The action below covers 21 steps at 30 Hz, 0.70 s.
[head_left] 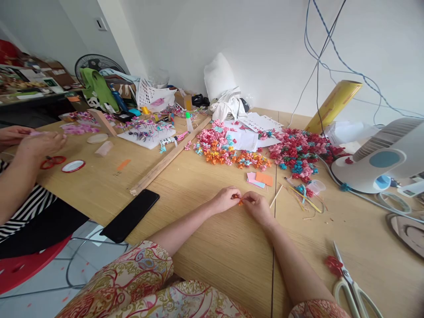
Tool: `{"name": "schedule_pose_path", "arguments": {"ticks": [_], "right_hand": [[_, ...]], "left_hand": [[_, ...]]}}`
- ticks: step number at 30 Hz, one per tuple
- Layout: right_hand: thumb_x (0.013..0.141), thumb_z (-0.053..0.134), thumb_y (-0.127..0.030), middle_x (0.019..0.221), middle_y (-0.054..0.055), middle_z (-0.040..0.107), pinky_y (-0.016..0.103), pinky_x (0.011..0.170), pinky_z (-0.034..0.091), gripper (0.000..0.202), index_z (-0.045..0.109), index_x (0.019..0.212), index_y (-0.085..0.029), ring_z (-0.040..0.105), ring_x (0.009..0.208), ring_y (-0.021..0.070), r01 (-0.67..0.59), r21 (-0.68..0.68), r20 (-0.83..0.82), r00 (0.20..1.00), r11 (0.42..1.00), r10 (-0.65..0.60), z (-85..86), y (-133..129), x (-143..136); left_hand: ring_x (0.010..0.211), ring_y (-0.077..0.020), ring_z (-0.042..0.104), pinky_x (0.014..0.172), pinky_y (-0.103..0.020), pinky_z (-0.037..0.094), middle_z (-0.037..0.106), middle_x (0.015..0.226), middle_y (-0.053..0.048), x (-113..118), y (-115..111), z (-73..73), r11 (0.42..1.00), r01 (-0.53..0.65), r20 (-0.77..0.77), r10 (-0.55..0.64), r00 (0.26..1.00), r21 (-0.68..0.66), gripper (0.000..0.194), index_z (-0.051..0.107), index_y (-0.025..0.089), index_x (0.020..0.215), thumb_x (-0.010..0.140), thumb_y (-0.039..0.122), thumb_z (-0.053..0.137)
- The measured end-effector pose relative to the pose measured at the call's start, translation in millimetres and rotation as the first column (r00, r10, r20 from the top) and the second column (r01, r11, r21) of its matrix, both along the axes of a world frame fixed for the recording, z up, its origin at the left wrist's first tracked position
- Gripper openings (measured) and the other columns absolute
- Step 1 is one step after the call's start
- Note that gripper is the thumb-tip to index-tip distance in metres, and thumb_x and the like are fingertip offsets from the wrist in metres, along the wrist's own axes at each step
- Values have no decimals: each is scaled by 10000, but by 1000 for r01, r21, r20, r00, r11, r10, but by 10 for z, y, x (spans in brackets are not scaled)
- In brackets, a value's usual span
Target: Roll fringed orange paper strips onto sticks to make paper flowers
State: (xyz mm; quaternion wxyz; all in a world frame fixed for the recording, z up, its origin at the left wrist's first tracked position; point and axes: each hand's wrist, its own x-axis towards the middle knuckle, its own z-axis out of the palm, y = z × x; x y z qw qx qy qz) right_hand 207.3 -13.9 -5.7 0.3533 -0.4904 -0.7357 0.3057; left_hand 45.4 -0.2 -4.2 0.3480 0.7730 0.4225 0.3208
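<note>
Both my hands meet over the wooden table, pinching a small orange flower [240, 201] between them. My left hand [226, 199] holds it from the left, fingers curled, and my right hand [257, 206] grips it from the right with thumb and forefinger. Just behind them lie pink, blue and orange paper slips [264, 178]. A thin wooden stick [276, 196] rests beside my right hand. Farther back are piles of orange flowers [215, 157] and pink and red flowers [293, 148].
Scissors [346, 276] lie front right, a black phone [130, 215] left, near a wooden bar [172, 154]. A white fan [367, 159] and yellow roll [334, 106] stand right. Another person's hands [41, 142] work at far left.
</note>
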Motion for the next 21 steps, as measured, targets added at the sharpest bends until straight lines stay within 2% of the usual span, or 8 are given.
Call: {"name": "schedule_pose_path", "arguments": {"ticks": [6,15,21], "right_hand": [[676,503,-178,595,-20,591,200,518,369,95,594,649,-183,513,551,105,40,-19,18,999,999,-40,11,-9,-3],[691,489,-178,609,-18,595,192,525,366,109,594,662,-178,512,556,99,33,7,57,998,999,-33,17,-15,-9],[726,485,-207,617,-12,589,198,537,362,118,586,672,-176,513,570,105,6,53,72,997,999,-10,18,-12,2]], "left_hand": [[716,-101,513,632,-182,409,537,771,-7,0,-24,1,999,20,-8,-19,1000,44,85,570,145,701,746,189,513],[690,-89,491,620,-181,376,514,743,11,-10,-12,24,990,23,-58,-15,998,139,77,567,145,689,722,86,529],[698,-89,491,632,-181,379,515,757,9,-19,-23,33,986,32,-56,-24,998,163,78,572,146,699,727,84,532]]}}
